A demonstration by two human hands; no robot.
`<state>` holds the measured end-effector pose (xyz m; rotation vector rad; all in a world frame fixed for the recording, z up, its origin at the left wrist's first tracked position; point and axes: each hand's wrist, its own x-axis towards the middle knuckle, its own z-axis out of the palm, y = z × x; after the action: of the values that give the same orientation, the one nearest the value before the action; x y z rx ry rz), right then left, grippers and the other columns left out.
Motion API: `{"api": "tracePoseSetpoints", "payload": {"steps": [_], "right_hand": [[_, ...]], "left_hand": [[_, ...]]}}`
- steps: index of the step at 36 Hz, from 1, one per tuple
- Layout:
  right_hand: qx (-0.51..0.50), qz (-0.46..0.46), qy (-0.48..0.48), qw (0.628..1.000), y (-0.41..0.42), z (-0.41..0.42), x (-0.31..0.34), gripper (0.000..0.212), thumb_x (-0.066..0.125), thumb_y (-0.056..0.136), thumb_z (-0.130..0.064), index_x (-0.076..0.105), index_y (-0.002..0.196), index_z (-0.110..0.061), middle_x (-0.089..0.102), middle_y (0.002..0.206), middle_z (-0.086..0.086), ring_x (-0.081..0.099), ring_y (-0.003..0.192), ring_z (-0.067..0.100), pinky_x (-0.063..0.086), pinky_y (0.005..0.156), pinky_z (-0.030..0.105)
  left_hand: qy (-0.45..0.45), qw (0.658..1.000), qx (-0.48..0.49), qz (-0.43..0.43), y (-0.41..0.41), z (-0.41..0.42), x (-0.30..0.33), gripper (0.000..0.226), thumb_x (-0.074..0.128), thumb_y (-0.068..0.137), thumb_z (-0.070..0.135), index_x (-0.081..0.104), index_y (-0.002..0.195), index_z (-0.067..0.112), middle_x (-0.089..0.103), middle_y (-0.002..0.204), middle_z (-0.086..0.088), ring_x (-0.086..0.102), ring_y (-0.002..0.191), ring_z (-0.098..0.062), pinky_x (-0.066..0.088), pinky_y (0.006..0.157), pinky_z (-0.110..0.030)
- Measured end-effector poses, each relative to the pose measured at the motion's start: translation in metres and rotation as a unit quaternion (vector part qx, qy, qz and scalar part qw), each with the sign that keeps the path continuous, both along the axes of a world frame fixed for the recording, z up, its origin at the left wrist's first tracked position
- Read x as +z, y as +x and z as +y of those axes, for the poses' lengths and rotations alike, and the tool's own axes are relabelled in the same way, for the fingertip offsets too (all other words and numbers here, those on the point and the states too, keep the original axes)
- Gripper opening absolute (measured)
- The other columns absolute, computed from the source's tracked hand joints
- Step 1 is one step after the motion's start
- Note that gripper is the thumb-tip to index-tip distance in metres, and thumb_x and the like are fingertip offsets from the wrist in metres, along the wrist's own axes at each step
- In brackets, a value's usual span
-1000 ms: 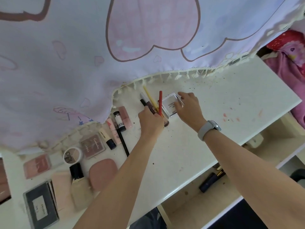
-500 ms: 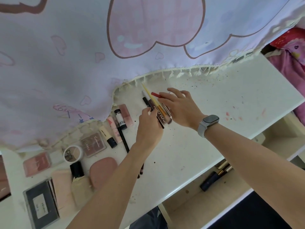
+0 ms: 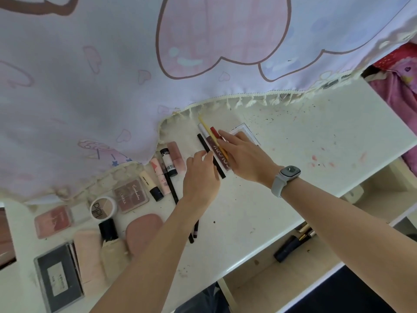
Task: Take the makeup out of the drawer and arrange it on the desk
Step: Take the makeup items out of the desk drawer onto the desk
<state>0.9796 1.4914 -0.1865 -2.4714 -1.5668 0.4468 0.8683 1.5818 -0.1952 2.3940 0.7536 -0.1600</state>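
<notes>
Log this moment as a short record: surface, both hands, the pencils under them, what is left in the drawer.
surface: white desk, speckled and stained, curtain hanging over its far edge
left hand: fingertips on black pencil
right hand: flat over dark red tube, yellow pencil, red pencil
clear compact: behind right hand, partly hidden
drawer: open, dark tube inside

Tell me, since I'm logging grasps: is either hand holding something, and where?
Neither clearly grips: left hand fingertips touch the black pencil mid-length; right hand lies over the pencils.
</notes>
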Motion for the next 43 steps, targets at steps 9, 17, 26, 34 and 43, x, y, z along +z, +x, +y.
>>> {"api": "tracePoseSetpoints", "payload": {"steps": [9,17,26,34,43], "right_hand": [[0.0,-0.057,-0.014,0.998,-0.007,-0.009,-0.002,0.044,0.041,0.093,-0.012,0.045,0.137,-0.018,0.04,0.145,-0.004,0.04,0.116,0.024,0.038,0.092,0.037],[-0.105,-0.002,0.115,0.988,-0.034,-0.066,0.005,0.038,0.052,0.082,0.006,0.061,0.116,-0.004,0.061,0.122,0.011,0.055,0.111,0.032,0.049,0.083,0.045],[-0.239,0.022,0.11,0.964,-0.076,-0.224,-0.008,0.037,0.059,0.076,0.014,0.064,0.11,-0.002,0.064,0.105,0.013,0.062,0.097,0.03,0.054,0.08,0.041],[-0.268,0.036,-0.094,0.958,-0.058,-0.312,-0.047,0.037,0.04,0.093,-0.01,0.057,0.125,-0.012,0.063,0.118,0.007,0.057,0.108,0.025,0.044,0.092,0.04],[-0.155,0.025,-0.265,0.951,-0.01,-0.292,-0.089,0.053,0.046,0.085,-0.008,0.042,0.136,-0.018,0.046,0.137,0.005,0.039,0.128,0.024,0.031,0.103,0.041]], "left_hand": [[0.071,0.996,-0.039,0.026,-0.003,0.002,-0.003,0.046,0.041,0.097,0.021,0.033,0.142,0.016,0.034,0.147,-0.003,0.03,0.128,-0.026,0.032,0.103,-0.035],[0.047,0.998,-0.033,-0.039,-0.013,-0.025,0.016,0.038,0.044,0.096,0.018,0.045,0.134,0.017,0.04,0.142,-0.003,0.034,0.128,-0.024,0.034,0.099,-0.038],[-0.046,0.978,-0.13,-0.158,-0.043,-0.144,0.028,0.032,0.051,0.094,0.01,0.055,0.125,0.009,0.058,0.123,-0.007,0.053,0.113,-0.021,0.048,0.091,-0.033],[-0.156,0.965,-0.209,-0.037,-0.069,-0.24,-0.04,0.034,0.04,0.098,0.018,0.049,0.131,0.014,0.052,0.126,-0.002,0.049,0.116,-0.013,0.035,0.096,-0.021],[-0.16,0.969,-0.154,0.111,-0.045,-0.251,-0.116,0.041,0.041,0.095,0.014,0.042,0.137,0.013,0.045,0.133,-0.014,0.042,0.122,-0.031,0.033,0.105,-0.043]]}}
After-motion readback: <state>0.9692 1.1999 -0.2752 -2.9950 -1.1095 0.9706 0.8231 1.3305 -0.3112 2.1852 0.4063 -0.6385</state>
